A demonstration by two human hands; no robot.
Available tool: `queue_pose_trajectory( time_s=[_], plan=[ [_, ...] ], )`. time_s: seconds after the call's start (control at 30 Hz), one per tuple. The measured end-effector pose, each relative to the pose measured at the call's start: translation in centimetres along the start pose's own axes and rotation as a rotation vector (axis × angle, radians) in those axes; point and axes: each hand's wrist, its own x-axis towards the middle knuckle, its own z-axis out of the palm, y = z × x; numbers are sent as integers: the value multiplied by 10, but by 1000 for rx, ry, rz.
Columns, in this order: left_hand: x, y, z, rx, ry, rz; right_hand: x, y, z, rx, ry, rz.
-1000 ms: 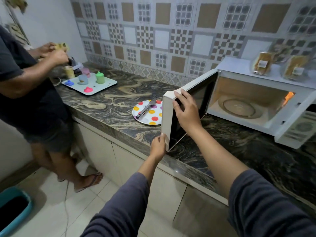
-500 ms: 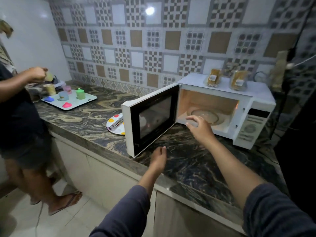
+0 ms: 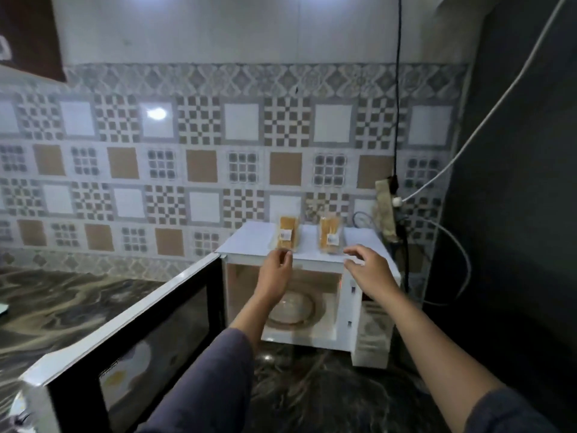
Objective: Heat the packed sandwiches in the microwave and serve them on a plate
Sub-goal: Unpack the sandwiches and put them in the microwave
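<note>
With the microwave door open for loading, your left hand curls at the left sandwich pack on the microwave top, grasp indeterminate, while your right hand, fingers apart and empty, hovers near the right sandwich pack.

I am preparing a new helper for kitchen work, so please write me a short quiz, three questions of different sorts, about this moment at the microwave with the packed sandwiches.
1. True or false: the microwave door stands open.
2. Fill the gap: the glass turntable inside carries ____.
3. Choose one: where are the left pack and the right pack?
A. on the glass turntable
B. on top of the microwave
C. on a plate

Key
1. True.
2. Nothing.
3. B.
</note>
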Motion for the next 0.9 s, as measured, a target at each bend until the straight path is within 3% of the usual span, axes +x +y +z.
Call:
queue_pose_trajectory(
  time_s=[0.2, 0.37, 0.57, 0.77, 0.9],
  plan=[
    [94, -4, 12, 124, 57, 116, 76, 10, 21, -52, 58, 100],
    [139, -26, 24, 306, -37, -5, 111, 27, 57, -82, 61, 250],
    [162, -49, 34, 385, -190, -144, 132, 35, 78, -200, 82, 393],
    [170, -56, 36, 437, -169, -115, 143, 26, 70, -143, 81, 444],
    [164, -56, 32, 458, -133, -87, 139, 19, 74, -120, 170, 401]
  ],
)
